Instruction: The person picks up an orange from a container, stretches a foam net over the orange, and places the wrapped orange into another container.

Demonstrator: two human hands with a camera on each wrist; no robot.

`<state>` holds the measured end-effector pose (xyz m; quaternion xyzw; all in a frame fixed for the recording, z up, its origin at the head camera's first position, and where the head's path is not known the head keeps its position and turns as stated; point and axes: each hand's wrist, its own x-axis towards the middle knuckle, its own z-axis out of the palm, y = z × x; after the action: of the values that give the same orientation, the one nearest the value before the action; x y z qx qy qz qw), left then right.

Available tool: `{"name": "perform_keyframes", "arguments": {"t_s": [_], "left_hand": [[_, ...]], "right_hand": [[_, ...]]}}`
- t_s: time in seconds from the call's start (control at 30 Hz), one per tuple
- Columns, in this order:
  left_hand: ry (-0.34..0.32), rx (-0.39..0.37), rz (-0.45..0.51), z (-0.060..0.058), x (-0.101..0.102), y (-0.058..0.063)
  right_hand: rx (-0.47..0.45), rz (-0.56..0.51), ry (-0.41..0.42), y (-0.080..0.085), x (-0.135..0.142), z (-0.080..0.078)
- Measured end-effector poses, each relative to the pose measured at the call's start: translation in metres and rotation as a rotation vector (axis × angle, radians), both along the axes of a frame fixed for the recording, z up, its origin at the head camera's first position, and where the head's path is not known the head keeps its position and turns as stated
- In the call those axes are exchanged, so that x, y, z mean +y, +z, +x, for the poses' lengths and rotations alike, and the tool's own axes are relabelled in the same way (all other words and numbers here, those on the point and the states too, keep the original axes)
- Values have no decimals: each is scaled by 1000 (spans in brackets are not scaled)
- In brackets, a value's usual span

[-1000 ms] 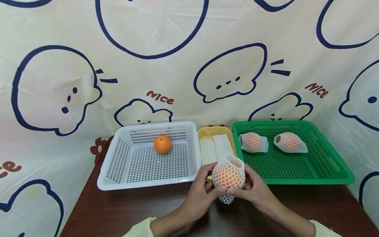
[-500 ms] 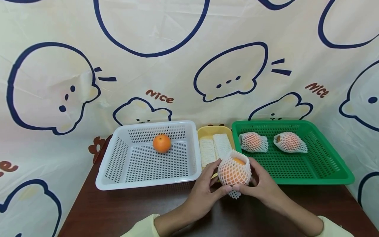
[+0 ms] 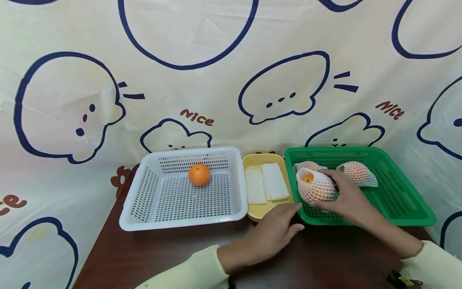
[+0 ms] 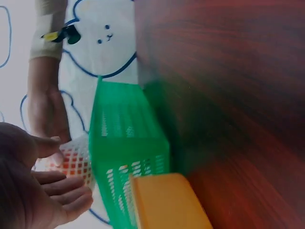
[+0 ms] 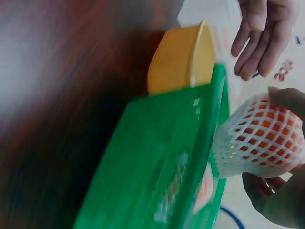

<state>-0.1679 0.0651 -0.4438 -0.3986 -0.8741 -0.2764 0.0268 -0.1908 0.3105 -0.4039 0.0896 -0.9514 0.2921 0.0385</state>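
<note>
My right hand (image 3: 348, 200) grips an orange in a white foam net sleeve (image 3: 315, 188), thumb low and fingers over its far side. In the head view this orange overlaps the left part of the green basket (image 3: 364, 221); the right wrist view shows the netted orange (image 5: 267, 136) above the basket's rim. Two more netted fruits lie in the basket: one (image 3: 309, 164) partly hidden behind the held orange, another (image 3: 359, 173) further right. My left hand (image 3: 275, 232) is empty, fingers extended, near the front of the yellow tray (image 3: 258, 211).
A white basket (image 3: 180, 223) on the left holds a bare orange (image 3: 199, 175). Two flat white foam nets, one left (image 3: 255, 186) and one right (image 3: 275, 182), lie in the yellow tray between the baskets. A printed cloth (image 3: 216, 88) hangs behind the brown table (image 3: 173, 249).
The netted orange has moved right from between both hands to over the green basket, now in the right hand alone. The left hand has let go and dropped lower.
</note>
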Motion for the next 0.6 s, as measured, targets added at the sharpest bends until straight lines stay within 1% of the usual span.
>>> {"name": "perform_keyframes", "arguments": {"t_s": [0.1, 0.17, 0.23, 0.3, 0.37, 0.43, 0.53, 0.6], "left_hand": [[-28, 209, -82, -2, 14, -6], [-48, 330, -118, -3, 21, -10], [-67, 418, -145, -5, 25, -14], [-80, 483, -183, -7, 28, -17], [-92, 508, -222, -7, 29, -19], [-97, 503, -276, -7, 30, -19], [-105, 480, -341, -7, 31, -19], [-109, 484, -365, -7, 33, -19]], "right_hand": [[74, 102, 53, -3, 16, -6], [124, 171, 92, -6, 25, -12], [158, 240, 130, -10, 32, -18], [158, 302, 163, -14, 36, -25], [145, 353, 194, -17, 38, -31], [127, 400, 224, -20, 38, -37], [89, 437, 252, -24, 36, -45], [62, 444, 260, -28, 36, -49]]}}
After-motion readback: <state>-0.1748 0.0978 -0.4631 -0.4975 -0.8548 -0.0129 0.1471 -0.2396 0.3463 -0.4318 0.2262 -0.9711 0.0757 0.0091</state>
